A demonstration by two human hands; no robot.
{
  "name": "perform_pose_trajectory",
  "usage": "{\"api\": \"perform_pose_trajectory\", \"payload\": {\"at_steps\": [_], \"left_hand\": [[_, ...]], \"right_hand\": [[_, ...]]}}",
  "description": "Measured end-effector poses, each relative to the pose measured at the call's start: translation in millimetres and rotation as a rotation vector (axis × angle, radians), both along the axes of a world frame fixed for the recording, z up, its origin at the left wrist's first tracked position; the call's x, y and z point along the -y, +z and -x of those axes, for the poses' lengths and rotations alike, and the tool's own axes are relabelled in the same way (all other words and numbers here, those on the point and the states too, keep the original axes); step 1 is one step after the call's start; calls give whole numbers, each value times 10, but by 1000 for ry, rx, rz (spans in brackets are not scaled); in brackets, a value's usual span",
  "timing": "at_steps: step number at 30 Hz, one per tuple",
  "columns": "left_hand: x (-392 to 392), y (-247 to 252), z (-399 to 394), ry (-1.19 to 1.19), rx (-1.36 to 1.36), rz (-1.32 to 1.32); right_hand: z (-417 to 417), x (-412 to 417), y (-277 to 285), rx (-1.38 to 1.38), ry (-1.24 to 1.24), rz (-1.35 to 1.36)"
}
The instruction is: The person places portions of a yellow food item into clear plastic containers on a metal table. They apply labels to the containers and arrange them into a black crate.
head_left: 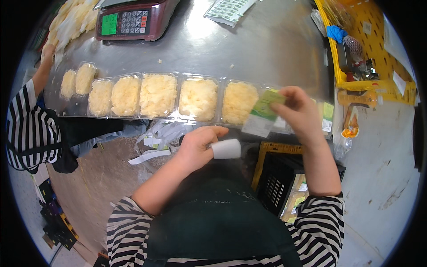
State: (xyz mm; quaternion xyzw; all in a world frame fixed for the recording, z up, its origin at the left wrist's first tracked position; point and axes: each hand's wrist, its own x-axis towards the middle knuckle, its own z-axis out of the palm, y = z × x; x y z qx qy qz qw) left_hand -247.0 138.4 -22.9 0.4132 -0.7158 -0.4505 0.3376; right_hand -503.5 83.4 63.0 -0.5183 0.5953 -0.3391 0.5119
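Note:
My right hand (298, 111) pinches a green-and-white label (265, 111) between thumb and fingers, over the right end of a row of clear plastic trays. The label bears print and partly covers the tray of pale yellow shredded food (238, 101) under it. In my left hand (198, 143), near the table's front edge, is a small white paper roll (227, 149). To the left, several more filled trays stand side by side, among them a middle tray (198, 98) and a wider-looking tray (158, 95). A tray with a green label (327, 116) sits at the row's far right.
A red weighing scale (136, 21) and a sheet of labels (230, 11) lie at the back of the metal table (200, 53). A co-worker's arm (43, 70) reaches to a food heap (71, 20). Yellow crate (375, 83) right; black crate (275, 187) below; paper strips (151, 155) hang left.

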Motion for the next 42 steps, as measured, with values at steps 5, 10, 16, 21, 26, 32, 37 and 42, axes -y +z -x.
{"api": "perform_pose_trajectory", "payload": {"at_steps": [5, 10, 16, 21, 26, 32, 37, 42], "left_hand": [[-66, 112, -65, 83, -266, -335], [0, 240, -199, 108, -97, -43], [53, 212, -154, 193, -410, -343], [30, 253, -197, 156, -225, -291], [-1, 166, -512, 182, -20, -287], [-22, 68, -649, 192, -152, -26], [-156, 192, -799, 351, -320, -273], [-28, 249, -1006, 229, -218, 154]], "right_hand": [[-291, 218, -409, -269, 138, 14], [-322, 310, -551, -923, 242, 376], [-536, 51, -81, -323, 523, 152], [-678, -65, 34, -277, 708, 320], [-542, 76, 288, -210, 226, 526], [-827, 355, -103, 141, 50, -29], [-1147, 494, -386, 19, 219, -124], [-1314, 594, -600, -693, 321, 201]]}}
